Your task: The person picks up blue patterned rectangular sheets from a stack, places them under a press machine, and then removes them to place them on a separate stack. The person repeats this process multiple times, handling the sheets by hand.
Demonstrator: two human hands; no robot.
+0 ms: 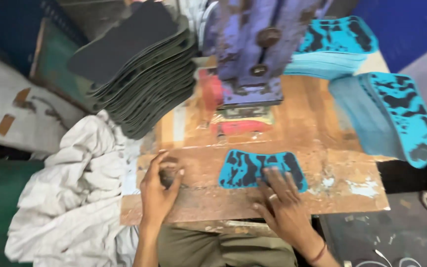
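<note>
While the blue-and-black patterned piece [253,168] lies flat near the front edge of the wooden workbench [322,128], the right hand [282,200] rests on its right half with fingers spread and flat, the fingertips pressing on the patterned face. It pinches nothing. Well to the left of the piece, the left hand [159,185] sits palm-down on the bare wood, its fingers loosely curled and slightly apart, holding nothing that can be made out.

Just behind the piece, at the middle of the bench, stands a worn purple-blue press machine [255,49] with a red part [238,127] under its base. At the back left corner leans a tall stack of dark grey cut sheets [139,69], fanned out. At the back right corner sits a pile of the same blue patterned pieces [334,44], and another such stack [396,113] overhangs the right edge, tilted.

Rumpled white cloth [75,193] is heaped off the left edge. The bench top is scuffed and stained, with pale chipped patches near the front right corner. A dark surface [396,232] with white scribbles lies below the right edge
</note>
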